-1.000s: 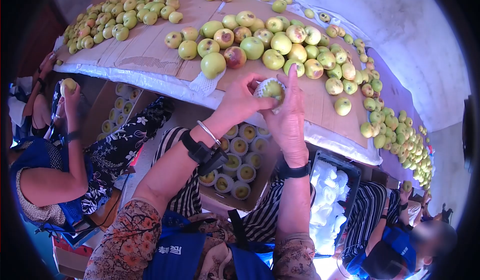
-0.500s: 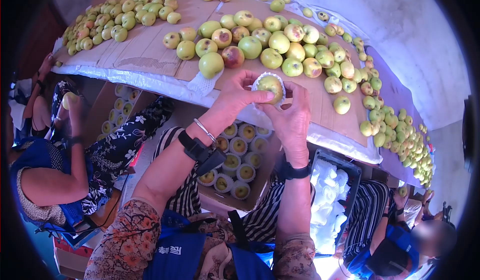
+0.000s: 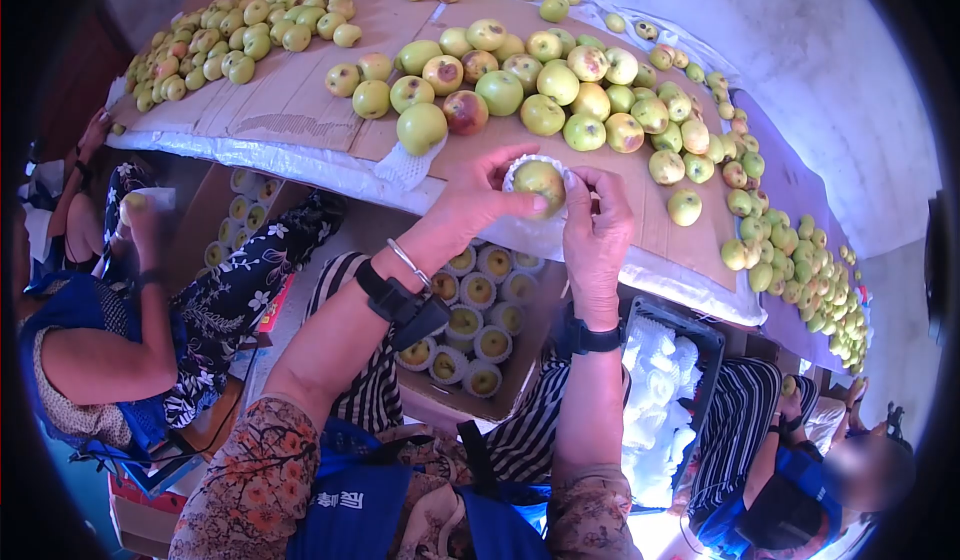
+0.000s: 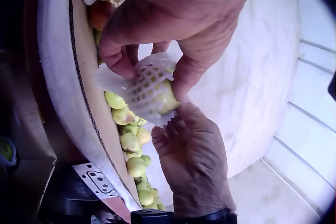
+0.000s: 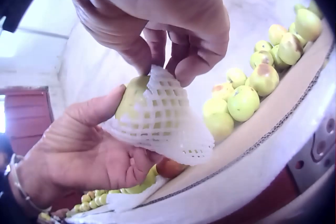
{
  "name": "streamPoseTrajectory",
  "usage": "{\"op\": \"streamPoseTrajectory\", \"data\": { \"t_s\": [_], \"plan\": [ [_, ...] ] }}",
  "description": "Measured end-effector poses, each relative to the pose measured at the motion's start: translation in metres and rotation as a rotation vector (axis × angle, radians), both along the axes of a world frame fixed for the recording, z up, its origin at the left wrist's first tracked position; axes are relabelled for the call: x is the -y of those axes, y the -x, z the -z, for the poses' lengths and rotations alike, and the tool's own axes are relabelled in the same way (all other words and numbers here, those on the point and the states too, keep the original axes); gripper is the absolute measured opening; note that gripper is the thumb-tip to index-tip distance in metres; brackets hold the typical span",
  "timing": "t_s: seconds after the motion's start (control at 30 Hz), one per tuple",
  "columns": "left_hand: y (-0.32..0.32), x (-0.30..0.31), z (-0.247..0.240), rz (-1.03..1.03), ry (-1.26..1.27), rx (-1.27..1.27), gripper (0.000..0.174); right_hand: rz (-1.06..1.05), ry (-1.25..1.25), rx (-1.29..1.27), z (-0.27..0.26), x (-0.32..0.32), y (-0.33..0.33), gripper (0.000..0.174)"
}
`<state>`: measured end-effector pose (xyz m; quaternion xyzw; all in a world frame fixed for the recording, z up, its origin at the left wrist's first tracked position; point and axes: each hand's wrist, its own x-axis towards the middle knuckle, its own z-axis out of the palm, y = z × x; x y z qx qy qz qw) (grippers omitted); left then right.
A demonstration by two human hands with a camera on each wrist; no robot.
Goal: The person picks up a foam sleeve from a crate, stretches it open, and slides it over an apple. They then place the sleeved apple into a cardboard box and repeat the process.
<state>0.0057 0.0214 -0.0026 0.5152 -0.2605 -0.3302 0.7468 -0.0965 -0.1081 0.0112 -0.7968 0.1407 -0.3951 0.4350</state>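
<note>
My left hand (image 3: 470, 198) holds a green-yellow apple (image 3: 541, 182) just over the table's front edge, its thumb across the apple's front. A white foam net (image 5: 163, 111) covers much of the apple and tapers into a loose tail (image 4: 111, 79). Thumb and fingers of my right hand (image 3: 598, 222) pinch the net's rim beside the bare part of the apple, as the right wrist view shows best. Another apple (image 3: 422, 129) sits on the table in a foam net (image 3: 408, 165), near my left hand.
Loose apples (image 3: 560, 83) spread over the cardboard-topped table (image 3: 300, 125). Below stands a carton (image 3: 520, 380) of netted apples (image 3: 465, 322), beside a dark crate (image 3: 703, 360) of white foam nets (image 3: 655, 400). Other people sit at left (image 3: 100, 360) and right (image 3: 790, 490).
My right hand's fingers, raised beside the apple earlier, have curled in and now pinch the net's rim. The apple has turned in my left hand and shows more of its bare face.
</note>
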Motion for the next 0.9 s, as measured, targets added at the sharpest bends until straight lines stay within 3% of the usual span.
{"op": "streamPoseTrajectory", "data": {
  "t_s": [0.03,0.13,0.23,0.33,0.4,0.47,0.67,0.77,0.9],
  "plan": [
    [0.0,0.0,0.001,0.001,0.003,0.002,0.067,0.019,0.069,0.017,-0.002,-0.001,0.0,0.008],
    [-0.002,-0.003,-0.003,0.024,-0.064,-0.084,0.057,-0.106,-0.055,0.012,-0.005,0.0,0.005,0.013],
    [-0.005,-0.003,-0.001,0.049,-0.007,-0.25,0.047,-0.166,-0.231,-0.094,-0.015,0.009,0.013,0.037],
    [-0.006,-0.004,-0.004,0.077,0.069,-0.38,0.041,-0.242,-0.016,-0.262,-0.028,0.01,0.019,0.068],
    [-0.006,-0.005,-0.007,0.102,0.082,-0.417,0.039,-0.29,0.06,-0.236,-0.013,0.006,0.013,0.079],
    [-0.005,-0.004,-0.007,0.13,0.078,-0.424,0.038,-0.277,0.102,-0.216,-0.001,0.002,0.005,0.084],
    [-0.003,-0.003,-0.009,0.019,-0.091,0.067,0.044,-0.187,0.114,-0.273,-0.006,-0.008,-0.001,0.076],
    [-0.004,-0.002,-0.001,0.075,0.09,-0.186,0.058,-0.17,0.127,-0.369,-0.01,-0.015,0.0,0.071],
    [0.001,-0.007,-0.013,-0.075,-0.004,0.28,0.091,-0.21,0.061,-0.387,-0.009,-0.016,0.0,0.068]
  ]
}}
